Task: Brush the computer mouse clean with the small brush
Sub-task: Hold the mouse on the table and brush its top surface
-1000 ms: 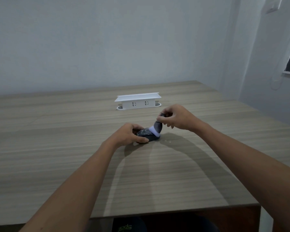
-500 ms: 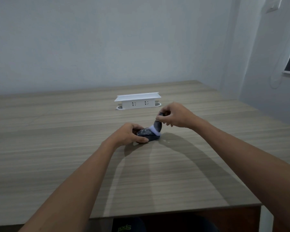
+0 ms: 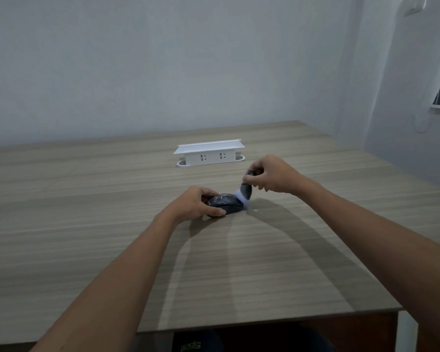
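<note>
On the table [image 3: 87, 224], mid-surface: computer mouse [image 3: 225, 204], dark, pale specks on its top, flat on the wood.
Left hand [image 3: 196, 204]: curled around the mouse's left side, thumb and fingers clamped on it.
Right hand [image 3: 271, 175]: fingertips pinched on the handle of the small brush [image 3: 245, 191].
Brush position: tilted, white bristles down at the mouse's right end, touching it.
Edges: near table edge well apart from the mouse; right edge farther off.
Open room: bare wood all around both hands.
Behind: white socket box [image 3: 210, 154], apart from the hands.
Change since half a second ago: brush slid toward the mouse's right tip; left grip unchanged.
</note>
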The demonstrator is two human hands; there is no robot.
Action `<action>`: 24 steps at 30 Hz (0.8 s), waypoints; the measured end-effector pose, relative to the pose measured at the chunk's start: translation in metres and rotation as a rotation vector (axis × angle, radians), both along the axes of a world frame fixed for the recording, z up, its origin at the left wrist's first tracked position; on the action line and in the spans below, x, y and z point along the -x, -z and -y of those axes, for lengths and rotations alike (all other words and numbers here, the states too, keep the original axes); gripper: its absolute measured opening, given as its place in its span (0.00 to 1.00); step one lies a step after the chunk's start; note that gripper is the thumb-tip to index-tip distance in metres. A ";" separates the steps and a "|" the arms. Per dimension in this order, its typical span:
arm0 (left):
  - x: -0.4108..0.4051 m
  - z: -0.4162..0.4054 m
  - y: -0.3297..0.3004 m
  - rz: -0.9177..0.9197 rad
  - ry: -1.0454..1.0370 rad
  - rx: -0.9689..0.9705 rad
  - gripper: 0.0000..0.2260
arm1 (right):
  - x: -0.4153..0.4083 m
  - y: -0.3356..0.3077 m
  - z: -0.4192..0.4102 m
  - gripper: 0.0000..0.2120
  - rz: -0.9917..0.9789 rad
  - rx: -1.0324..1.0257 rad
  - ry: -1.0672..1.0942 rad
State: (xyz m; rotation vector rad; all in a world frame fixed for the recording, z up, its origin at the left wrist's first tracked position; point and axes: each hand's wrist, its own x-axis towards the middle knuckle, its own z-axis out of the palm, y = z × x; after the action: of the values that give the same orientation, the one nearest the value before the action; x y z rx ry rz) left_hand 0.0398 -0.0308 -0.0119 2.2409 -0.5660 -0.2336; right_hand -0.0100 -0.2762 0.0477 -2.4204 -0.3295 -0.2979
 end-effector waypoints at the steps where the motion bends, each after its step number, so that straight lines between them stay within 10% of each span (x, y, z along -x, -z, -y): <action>1: 0.000 0.000 0.000 0.001 0.002 -0.002 0.25 | 0.001 0.000 -0.001 0.07 0.006 -0.045 -0.017; 24: 0.002 0.004 -0.011 0.022 0.076 -0.060 0.20 | -0.014 -0.005 -0.007 0.08 0.042 0.098 0.027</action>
State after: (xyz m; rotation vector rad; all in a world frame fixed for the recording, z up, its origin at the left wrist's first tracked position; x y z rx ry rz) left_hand 0.0382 -0.0349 -0.0008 2.2848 -0.6647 -0.2685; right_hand 0.0039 -0.2694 0.0522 -2.5190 -0.3380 -0.3527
